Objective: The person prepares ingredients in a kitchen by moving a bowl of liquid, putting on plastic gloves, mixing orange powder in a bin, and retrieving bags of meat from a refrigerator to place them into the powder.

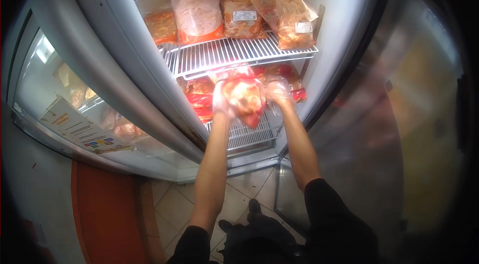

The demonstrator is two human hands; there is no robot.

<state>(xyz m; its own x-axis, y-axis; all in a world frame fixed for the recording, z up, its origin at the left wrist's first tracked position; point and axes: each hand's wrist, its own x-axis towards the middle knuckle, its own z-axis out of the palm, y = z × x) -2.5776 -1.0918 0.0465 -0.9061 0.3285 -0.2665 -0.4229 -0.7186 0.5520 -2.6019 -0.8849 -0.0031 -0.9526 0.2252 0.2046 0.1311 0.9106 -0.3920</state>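
In front of me, inside an open glass-door refrigerator, a red-and-clear plastic bag of what looks like raw meat [245, 95] is between my two hands, just below the upper wire shelf. My left hand [221, 101] grips its left side. My right hand [280, 90], in a clear plastic glove, holds it at the right edge; its fingertips are blurred. A clear film also seems to cover the left hand. Behind the hands, more red-marked bags of meat [200, 95] lie on the lower level.
The upper wire shelf [232, 50] bears several bags, among them a large bag of pale meat [198, 13] and a labelled bag [295, 28]. The open glass door [359, 144] stands at right. A closed glass door [112, 114] with a printed notice is at left, above tiled floor [172, 204].
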